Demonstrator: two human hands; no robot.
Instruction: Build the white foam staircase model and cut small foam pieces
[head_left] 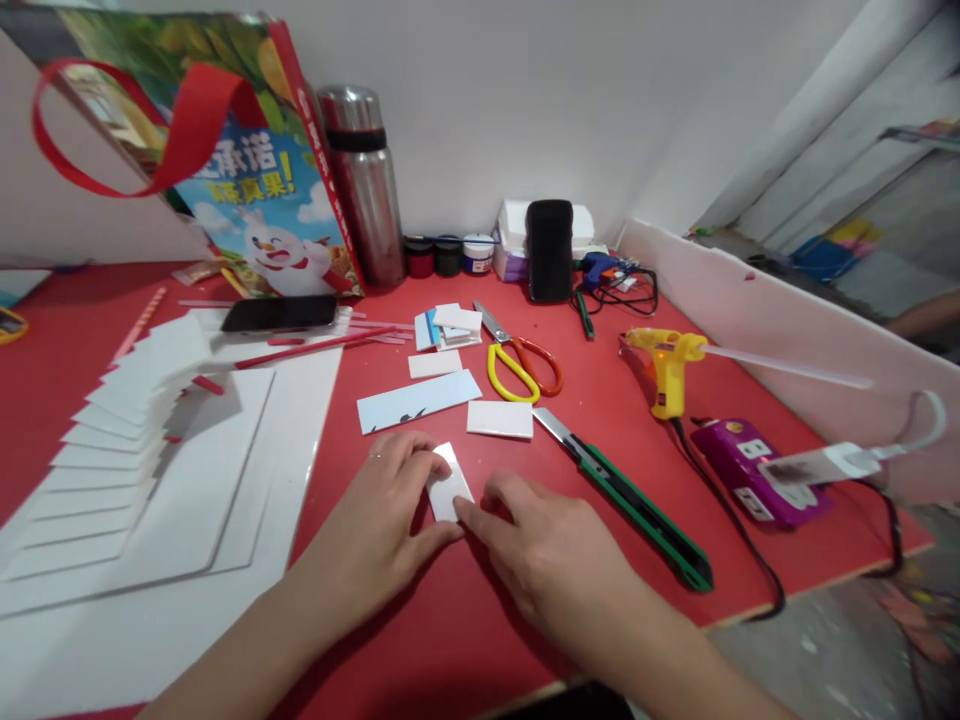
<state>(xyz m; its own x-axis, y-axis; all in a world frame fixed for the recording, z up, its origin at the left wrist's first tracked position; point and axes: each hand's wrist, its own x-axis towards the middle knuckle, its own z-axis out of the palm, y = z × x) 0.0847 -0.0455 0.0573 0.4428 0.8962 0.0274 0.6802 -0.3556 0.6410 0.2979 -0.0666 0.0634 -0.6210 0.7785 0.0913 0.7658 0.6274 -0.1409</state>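
Between my two hands a small white rectangular board piece [450, 490] rests on the red tabletop. My left hand [394, 500] pinches it along its left side, the index finger at the top edge and the thumb at the lower edge. On its lower right corner press the fingertips of my right hand [529, 540], with the fingers curled. Just beyond lie another white piece [500, 420], a longer pale strip [418, 400] with a dark print and a smaller white piece [436, 365]. A green utility knife [630, 510], blade out, lies right of my right hand.
Scissors [517, 365] lie behind the pieces, beside a small stack [448, 327]. A yellow glue gun [664, 365] and a purple box [750, 470] with a power strip stand right. A stepped white board model [112, 450] fills the left. Behind stand a steel thermos [367, 190] and a bag [255, 200].
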